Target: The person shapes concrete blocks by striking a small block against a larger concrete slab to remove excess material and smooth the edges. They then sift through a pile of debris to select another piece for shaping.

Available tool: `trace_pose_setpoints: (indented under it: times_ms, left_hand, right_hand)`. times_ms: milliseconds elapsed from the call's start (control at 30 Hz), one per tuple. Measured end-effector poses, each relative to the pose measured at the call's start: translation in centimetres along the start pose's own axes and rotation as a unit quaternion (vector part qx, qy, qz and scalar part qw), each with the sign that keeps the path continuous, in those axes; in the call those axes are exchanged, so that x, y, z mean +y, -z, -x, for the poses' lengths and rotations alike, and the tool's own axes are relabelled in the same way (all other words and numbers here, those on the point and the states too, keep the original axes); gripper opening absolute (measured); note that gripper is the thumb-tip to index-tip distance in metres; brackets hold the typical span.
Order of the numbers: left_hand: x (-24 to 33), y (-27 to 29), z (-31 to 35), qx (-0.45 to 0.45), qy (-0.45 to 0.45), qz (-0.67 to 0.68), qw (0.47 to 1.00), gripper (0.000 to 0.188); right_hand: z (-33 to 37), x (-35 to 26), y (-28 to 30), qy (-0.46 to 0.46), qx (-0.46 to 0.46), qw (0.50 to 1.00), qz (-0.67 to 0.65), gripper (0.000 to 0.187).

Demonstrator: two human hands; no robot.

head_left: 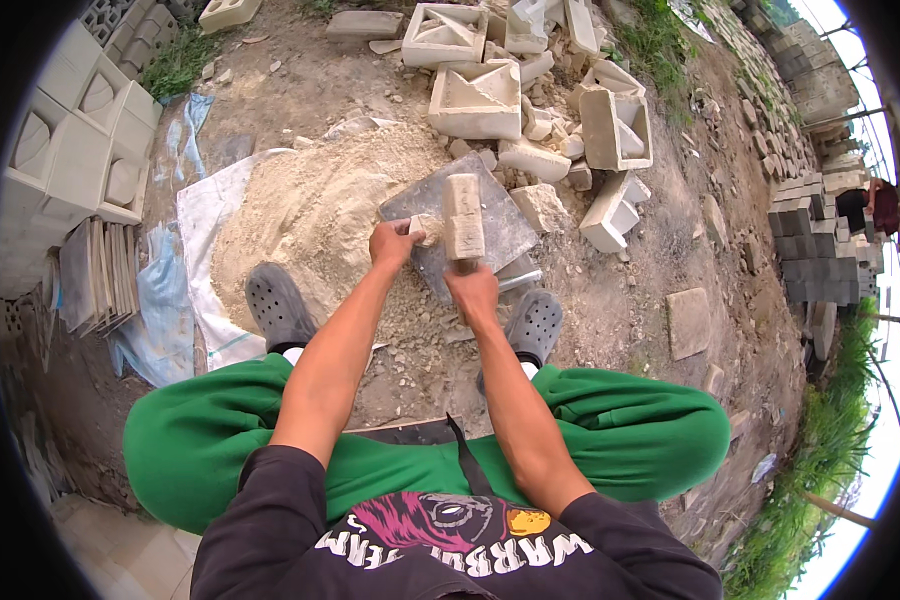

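The person's left hand (pixel 395 243) grips a small pale stone (pixel 427 230) at the left part of the dark plate (pixel 508 225). The right hand (pixel 473 292), near the plate's lower edge, is closed around the handle of a hammer (pixel 464 215), whose head is over the plate. Pale powder (pixel 305 205) lies left of the plate.

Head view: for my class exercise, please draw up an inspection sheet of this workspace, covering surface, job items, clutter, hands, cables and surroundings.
Surface: dusty dark slab on dirt ground.
Job items: mallet and pale chunk, both over the slab.
Clutter: sandy rubble partly on a white sheet; broken blocks beyond the slab.
Hands: left hand grips the chunk; right hand grips the mallet.
Cables: nothing seen near the hands.
Surroundings: stacked grey blocks and grass at right.
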State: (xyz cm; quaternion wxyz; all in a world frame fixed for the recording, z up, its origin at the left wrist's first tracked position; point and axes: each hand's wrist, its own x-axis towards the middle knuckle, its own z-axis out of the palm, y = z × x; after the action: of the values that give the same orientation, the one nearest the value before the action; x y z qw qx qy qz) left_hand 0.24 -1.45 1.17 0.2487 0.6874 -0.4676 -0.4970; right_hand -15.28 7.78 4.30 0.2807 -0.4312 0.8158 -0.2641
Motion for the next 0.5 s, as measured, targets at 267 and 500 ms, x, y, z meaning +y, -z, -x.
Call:
trace_pose_setpoints:
  times_ms: [267,500]
  left_hand:
    - [-0.9,0.2,-0.2,0.064,-0.018,-0.079,0.995,0.056]
    - [0.2,-0.4,0.7,0.046,0.011,-0.120,0.992,0.055]
  right_hand:
    - [-1.4,0.2,0.2,-0.024,-0.059,0.998,-0.008,0.041]
    - [-1.1,-0.4,0.8,-0.020,-0.041,0.999,0.028,0.042]
